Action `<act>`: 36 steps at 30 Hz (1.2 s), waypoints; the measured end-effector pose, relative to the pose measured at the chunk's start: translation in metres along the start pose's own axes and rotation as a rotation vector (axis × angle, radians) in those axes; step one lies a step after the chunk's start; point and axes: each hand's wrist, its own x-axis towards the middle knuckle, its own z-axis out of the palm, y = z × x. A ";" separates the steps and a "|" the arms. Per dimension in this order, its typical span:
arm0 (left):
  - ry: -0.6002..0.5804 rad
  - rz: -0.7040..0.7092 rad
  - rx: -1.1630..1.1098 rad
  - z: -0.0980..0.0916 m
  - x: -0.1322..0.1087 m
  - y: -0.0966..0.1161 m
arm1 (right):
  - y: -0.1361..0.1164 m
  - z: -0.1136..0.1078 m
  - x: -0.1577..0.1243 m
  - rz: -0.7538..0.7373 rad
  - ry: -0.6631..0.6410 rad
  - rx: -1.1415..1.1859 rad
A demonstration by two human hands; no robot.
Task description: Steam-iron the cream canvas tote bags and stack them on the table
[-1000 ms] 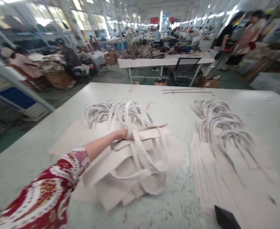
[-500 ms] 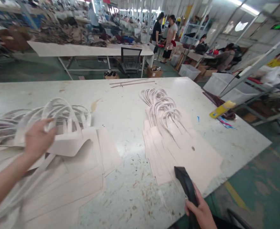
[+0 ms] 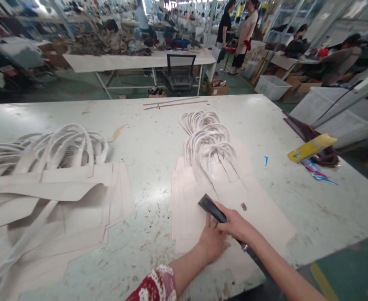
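My right hand [image 3: 237, 223] is closed around a black hand tool [image 3: 213, 207] with a broad, flat end. That end is over the right-hand stack of pale panels [image 3: 265, 209]. Just below the tool, my left hand [image 3: 213, 242] rests on the same stack with its fingers stretched out, partly hidden by the tool and right hand. Looped pale handles [image 3: 204, 140] lie bunched at the stack's far end. A small brass-coloured piece [image 3: 244, 206] sits on the top panel, right of the tool.
At left lies another pile of pale panels [image 3: 86, 217] with looped handles [image 3: 67, 146]. A yellow can [image 3: 312, 147] and a blue-and-pink packet [image 3: 318, 171] lie at the right of the white table [image 3: 149, 167]. Thin strips [image 3: 174, 103] lie near its far edge. People stand beyond.
My left hand has left the left pile and come over to the right stack. My right hand has moved the black tool up and left over the panels. The view has shifted.
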 end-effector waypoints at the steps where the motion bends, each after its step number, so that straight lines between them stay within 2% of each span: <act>1: -0.002 -0.033 0.031 0.001 0.004 -0.003 | -0.004 0.002 0.012 -0.013 -0.009 -0.050; 5: 0.008 -0.070 0.107 -0.003 0.009 -0.004 | -0.029 0.012 0.056 -0.046 0.002 -0.211; 7: 0.034 -0.072 0.115 -0.005 0.008 -0.003 | -0.039 0.014 0.068 -0.064 0.009 -0.246; 11: 0.011 -0.077 0.120 -0.006 -0.001 -0.009 | -0.038 0.013 0.061 -0.079 -0.032 -0.259; 15: -0.036 -0.007 0.146 -0.007 -0.009 -0.014 | -0.045 0.027 0.057 -0.078 -0.049 -0.258; 19: -0.009 0.003 0.189 -0.023 -0.018 -0.015 | -0.060 0.033 0.062 -0.117 -0.025 -0.231; 21: -0.045 -0.006 0.205 -0.035 -0.030 -0.020 | -0.050 0.024 0.045 -0.116 -0.026 -0.198; 24: -0.099 0.012 0.221 -0.051 -0.051 -0.029 | -0.014 0.005 0.002 -0.070 -0.012 -0.045; 26: -0.106 0.012 0.219 -0.054 -0.059 -0.031 | 0.007 -0.003 -0.016 -0.004 0.027 0.015; 28: -0.093 -0.038 0.220 -0.051 -0.060 -0.030 | 0.015 -0.003 -0.017 0.030 0.048 0.019; 32: -0.059 -0.108 0.248 -0.040 -0.062 -0.035 | 0.017 -0.002 -0.008 -0.017 0.087 0.034; 36: 0.048 -0.170 0.220 -0.049 -0.071 -0.051 | 0.047 -0.027 -0.028 0.136 0.176 0.253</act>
